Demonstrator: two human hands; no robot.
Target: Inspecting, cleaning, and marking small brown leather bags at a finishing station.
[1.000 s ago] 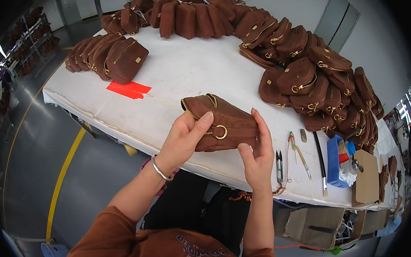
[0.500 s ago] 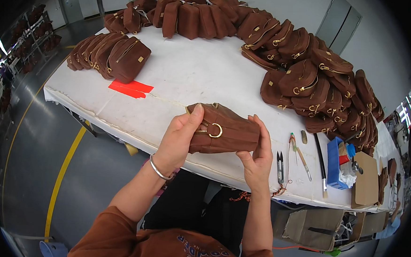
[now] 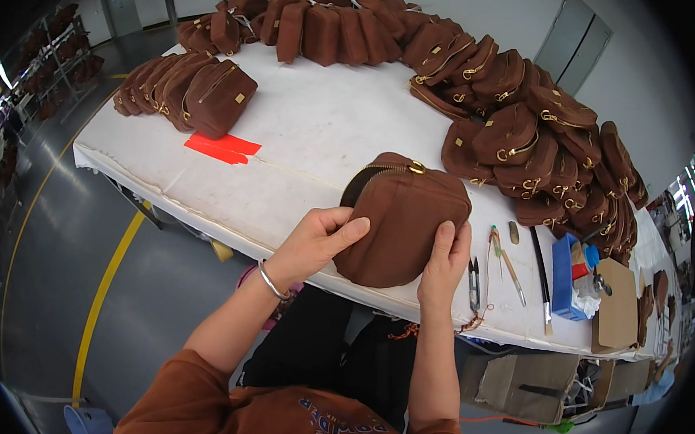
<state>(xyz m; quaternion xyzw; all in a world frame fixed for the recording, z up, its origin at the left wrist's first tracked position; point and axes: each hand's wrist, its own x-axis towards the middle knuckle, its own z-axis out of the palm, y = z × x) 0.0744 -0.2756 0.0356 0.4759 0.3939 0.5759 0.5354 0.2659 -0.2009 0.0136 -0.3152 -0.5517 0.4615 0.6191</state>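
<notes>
I hold a brown suede pouch with a gold zipper above the near edge of the white table. Its flat side faces me, and the zipper with its gold ring runs along the top. My left hand grips the pouch's left side, thumb across the front. Along the right side my right hand clasps it with fingers pointing up. A silver bangle circles my left wrist.
Several matching brown pouches are heaped along the table's right and far edges, with a row at the left. A red tape mark lies near them. Snips, pens and a blue box sit to the right. Grey floor with a yellow line lies at left.
The pouch has been turned in my hands: its ring-pull front faced me before, now a plain flat side faces me with the zipper on top. It sits a little lower and nearer.
</notes>
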